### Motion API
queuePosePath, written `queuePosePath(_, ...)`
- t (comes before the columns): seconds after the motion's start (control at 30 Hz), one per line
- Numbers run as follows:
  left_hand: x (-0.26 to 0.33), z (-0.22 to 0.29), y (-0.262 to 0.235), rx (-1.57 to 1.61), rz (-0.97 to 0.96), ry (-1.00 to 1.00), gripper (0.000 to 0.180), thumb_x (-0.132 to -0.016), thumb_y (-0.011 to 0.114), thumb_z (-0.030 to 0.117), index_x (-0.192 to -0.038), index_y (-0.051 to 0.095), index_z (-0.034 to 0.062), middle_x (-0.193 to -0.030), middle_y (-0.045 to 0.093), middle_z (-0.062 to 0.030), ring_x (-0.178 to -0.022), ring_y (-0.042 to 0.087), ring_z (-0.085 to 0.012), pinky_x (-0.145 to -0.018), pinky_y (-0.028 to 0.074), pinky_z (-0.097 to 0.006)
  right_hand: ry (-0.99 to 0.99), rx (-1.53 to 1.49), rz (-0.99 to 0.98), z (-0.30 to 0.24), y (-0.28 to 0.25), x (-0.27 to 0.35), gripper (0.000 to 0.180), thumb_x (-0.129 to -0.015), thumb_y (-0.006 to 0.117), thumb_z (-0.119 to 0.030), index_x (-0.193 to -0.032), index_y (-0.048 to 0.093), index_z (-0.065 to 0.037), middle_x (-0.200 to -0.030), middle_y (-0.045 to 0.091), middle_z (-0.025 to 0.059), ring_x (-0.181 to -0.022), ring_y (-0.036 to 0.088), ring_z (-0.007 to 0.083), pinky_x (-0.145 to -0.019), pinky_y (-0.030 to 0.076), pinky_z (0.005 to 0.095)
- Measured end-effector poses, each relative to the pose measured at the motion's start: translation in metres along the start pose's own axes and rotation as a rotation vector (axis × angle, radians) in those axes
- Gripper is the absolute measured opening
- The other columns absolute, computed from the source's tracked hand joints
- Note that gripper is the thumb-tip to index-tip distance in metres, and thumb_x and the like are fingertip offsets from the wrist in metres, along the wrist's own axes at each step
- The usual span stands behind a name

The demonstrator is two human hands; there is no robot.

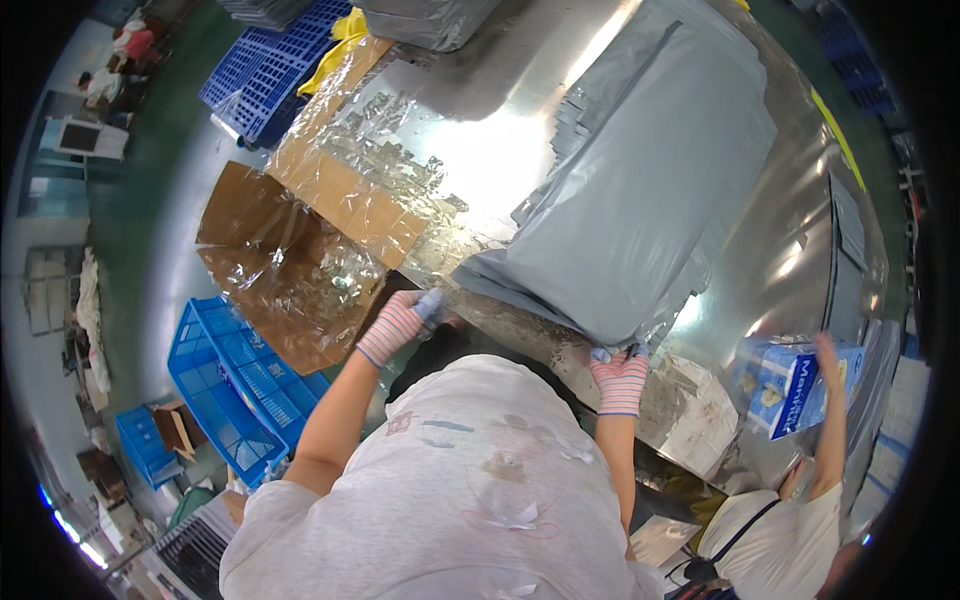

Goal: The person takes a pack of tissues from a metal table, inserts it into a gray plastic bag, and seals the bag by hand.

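My left hand (405,318), in a pink-and-white striped glove with bluish fingertips, is held just off the table's near edge, its fingers drawn together. Whether anything small is between them is hidden. My right hand (617,378), gloved the same way, has its fingertips closed on the near edge of a grey plastic sheet or bag. That edge belongs to a thick stack of grey plastic bags (640,190) lying across the shiny metal table (490,75). Loose folds of the stack stick out toward my left hand.
An open cardboard box (235,215) with clear film scraps stands left of the table. Blue crates (215,400) are at lower left, a blue pallet-like crate (262,75) at upper left. At right, a co-worker's arm (830,430) reaches to a blue-and-white carton (785,385).
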State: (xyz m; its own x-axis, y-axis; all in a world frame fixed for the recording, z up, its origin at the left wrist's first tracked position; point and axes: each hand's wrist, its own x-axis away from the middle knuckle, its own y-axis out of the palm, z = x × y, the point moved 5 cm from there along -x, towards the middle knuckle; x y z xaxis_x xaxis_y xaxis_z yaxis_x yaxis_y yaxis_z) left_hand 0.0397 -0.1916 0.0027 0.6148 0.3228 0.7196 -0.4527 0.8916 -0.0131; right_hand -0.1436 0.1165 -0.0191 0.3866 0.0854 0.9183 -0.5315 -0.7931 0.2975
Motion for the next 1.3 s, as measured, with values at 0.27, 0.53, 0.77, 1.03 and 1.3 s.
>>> queuePosePath(0.27,0.001,0.059,0.021,0.116,0.14,0.086,0.036,-0.082,0.056,0.04,-0.072,0.059,0.005,-0.057,0.054,-0.0018,-0.045,0.049,-0.0084,-0.04,0.037,-0.019,0.015,0.095,0.106,-0.007,0.004,0.003,0.016,-0.081,0.053,-0.033,-0.084,0.056,-0.017,-0.08,0.061,-0.0007,-0.063,0.053,0.0183,-0.041,0.03,0.0303)
queuePosePath(0.53,-0.061,0.091,0.047,0.588,-0.106,0.251,0.018,-0.081,0.058,0.019,-0.076,0.058,0.0011,-0.06,0.054,-0.0029,-0.045,0.046,-0.0099,-0.041,0.036,-0.021,0.106,0.212,0.118,-0.017,-0.011,-0.013,0.017,-0.078,0.06,-0.03,-0.072,0.051,-0.017,-0.065,0.052,-0.003,-0.059,0.05,0.0165,-0.044,0.034,0.0308)
queuePosePath(0.77,-0.101,0.112,0.076,0.699,-0.208,0.172,0.036,-0.086,0.055,0.022,-0.109,0.055,-0.0053,-0.103,0.06,-0.0137,-0.096,0.056,-0.0202,-0.089,0.044,-0.031,0.143,0.0,-0.037,-0.036,0.01,0.003,0.026,-0.079,0.063,-0.033,-0.065,0.045,-0.019,-0.047,0.036,-0.0084,-0.043,0.04,0.0046,-0.048,0.042,0.0193)
queuePosePath(1.03,-0.13,0.125,0.105,0.219,-0.154,0.142,0.04,-0.09,0.046,0.03,-0.122,0.05,0.0056,-0.108,0.059,-0.0079,-0.097,0.056,-0.0152,-0.086,0.045,-0.029,-0.596,0.344,-0.257,-0.035,-0.002,-0.071,0.03,-0.089,0.046,-0.035,-0.105,0.05,-0.01,-0.089,0.053,0.001,-0.071,0.051,0.0107,-0.063,0.046,0.0253)
queuePosePath(1.3,-0.075,0.177,0.125,0.225,-0.536,0.115,0.074,-0.085,0.043,0.058,-0.135,0.031,0.0039,-0.131,0.043,-0.0121,-0.117,0.044,-0.0188,-0.099,0.036,-0.032,-0.174,0.268,-0.419,-0.044,0.094,0.027,0.064,-0.081,0.057,-0.046,-0.128,0.04,-0.006,-0.119,0.053,0.0094,-0.106,0.051,0.0237,-0.09,0.043,0.0355)
